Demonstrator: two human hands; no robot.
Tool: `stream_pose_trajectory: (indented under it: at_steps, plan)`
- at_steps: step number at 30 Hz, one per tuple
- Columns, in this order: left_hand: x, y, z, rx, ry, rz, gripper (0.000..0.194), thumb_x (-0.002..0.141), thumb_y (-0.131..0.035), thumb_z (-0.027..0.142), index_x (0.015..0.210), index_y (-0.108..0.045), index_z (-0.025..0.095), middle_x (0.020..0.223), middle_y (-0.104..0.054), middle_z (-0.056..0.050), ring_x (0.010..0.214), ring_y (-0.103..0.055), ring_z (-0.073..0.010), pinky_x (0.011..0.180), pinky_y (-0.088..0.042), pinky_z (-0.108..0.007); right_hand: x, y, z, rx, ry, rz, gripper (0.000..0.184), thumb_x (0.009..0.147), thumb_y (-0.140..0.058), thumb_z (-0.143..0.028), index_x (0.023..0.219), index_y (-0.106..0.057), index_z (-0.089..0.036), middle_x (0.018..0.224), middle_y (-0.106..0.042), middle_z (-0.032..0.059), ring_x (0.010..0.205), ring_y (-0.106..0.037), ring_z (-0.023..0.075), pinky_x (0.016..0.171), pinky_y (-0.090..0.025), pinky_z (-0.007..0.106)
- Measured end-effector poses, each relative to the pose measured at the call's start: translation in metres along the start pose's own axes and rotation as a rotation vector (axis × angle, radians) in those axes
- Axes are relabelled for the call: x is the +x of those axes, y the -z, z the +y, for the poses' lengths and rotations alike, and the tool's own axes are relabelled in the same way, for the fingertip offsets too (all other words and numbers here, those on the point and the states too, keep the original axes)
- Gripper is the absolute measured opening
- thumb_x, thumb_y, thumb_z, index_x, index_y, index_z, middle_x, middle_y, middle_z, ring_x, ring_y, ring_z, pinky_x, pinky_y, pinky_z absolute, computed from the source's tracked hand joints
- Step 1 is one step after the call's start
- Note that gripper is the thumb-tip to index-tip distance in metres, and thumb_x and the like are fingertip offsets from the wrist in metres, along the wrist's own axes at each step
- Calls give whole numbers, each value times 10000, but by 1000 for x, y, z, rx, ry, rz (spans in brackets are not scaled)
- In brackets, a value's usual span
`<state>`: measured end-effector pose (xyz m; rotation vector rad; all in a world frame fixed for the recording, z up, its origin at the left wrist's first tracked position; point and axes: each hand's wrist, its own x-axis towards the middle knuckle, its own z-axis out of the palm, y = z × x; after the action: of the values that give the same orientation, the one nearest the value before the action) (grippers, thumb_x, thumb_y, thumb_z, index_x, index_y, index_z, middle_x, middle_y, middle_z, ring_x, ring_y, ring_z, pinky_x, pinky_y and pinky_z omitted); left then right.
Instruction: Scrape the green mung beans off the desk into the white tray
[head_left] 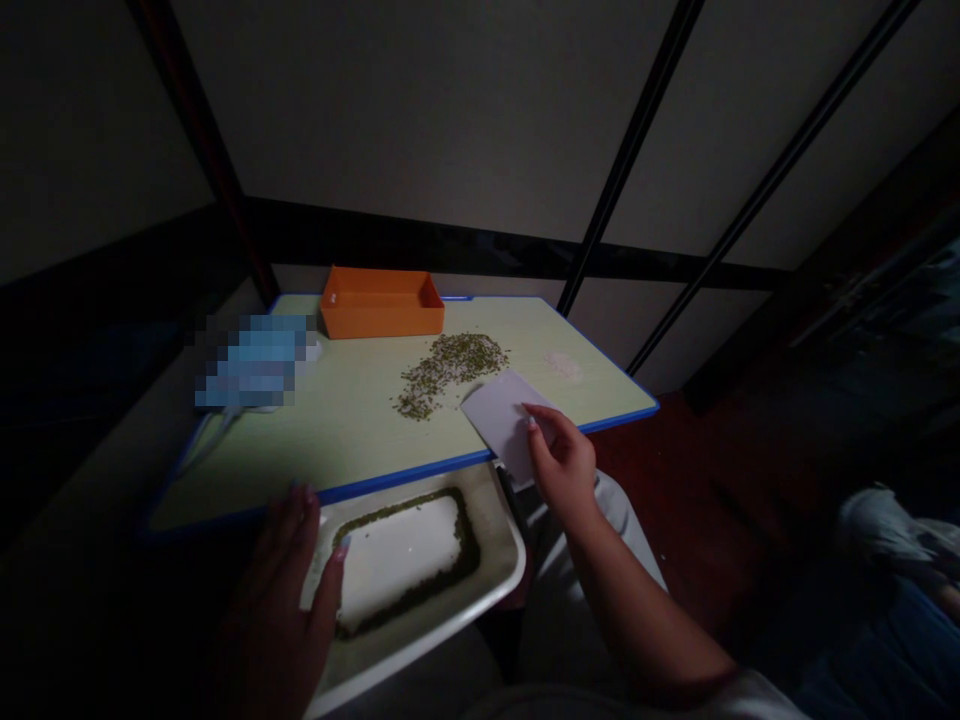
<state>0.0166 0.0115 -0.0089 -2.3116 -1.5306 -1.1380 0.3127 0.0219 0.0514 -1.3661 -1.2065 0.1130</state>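
My right hand [564,462] pinches a white card [506,415] between thumb and fingers. The card's far edge lies at the near side of a loose pile of small green and pale grains [457,365] on the table. Below the table edge, a white tray [504,560] rests by my lap, with dark green grains gathered along its inner sides. My left hand [289,590] is at the tray's left end, thumb over the rim and fingers apart, in deep shadow.
The pale green table [352,400] has a blue edge. An orange box [382,315] stands at its back. A pixelated blue item [259,360] lies at the left. A small patch of pale grains [564,366] is on the right. Behind is a panelled wall [420,120].
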Motion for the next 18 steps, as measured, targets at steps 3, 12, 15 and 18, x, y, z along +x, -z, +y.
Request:
stream_pose_trajectory:
  at_steps: [3,12,15,18]
  plan:
    - [1,0,1,1,-1,13,652,897,-439,321,1494,-181,282,1527,-416,-106,1442,-326,-236,1132,-403,-465,-1,-1,-2,16,-14,-1,215,865,-572,-283,1016,-707,-208,1003,-760,87,950,-705,231,820,-558,367]
    - [-1,-1,-2,1,-17,16,639,897,-444,320,1489,-209,267,1532,-409,-99,1449,-313,-223,1148,-380,-444,-2,-1,-5,92,-37,-11,206,854,-592,-292,999,-709,-205,1017,-761,87,957,-706,222,830,-556,362]
    - [-1,-1,-2,-1,-9,15,632,898,-443,321,1486,-217,267,1538,-401,-91,1449,-314,-220,1159,-359,-447,-1,-1,-4,111,-40,-31,213,858,-590,-304,1002,-710,-202,1022,-761,85,966,-701,220,838,-548,357]
    - [0,-1,-1,1,-9,2,645,896,-446,318,1490,-201,267,1542,-395,-87,1448,-315,-225,1152,-369,-442,-1,0,-2,122,-55,-45,223,864,-594,-318,1017,-708,-202,1049,-754,86,994,-690,225,868,-533,369]
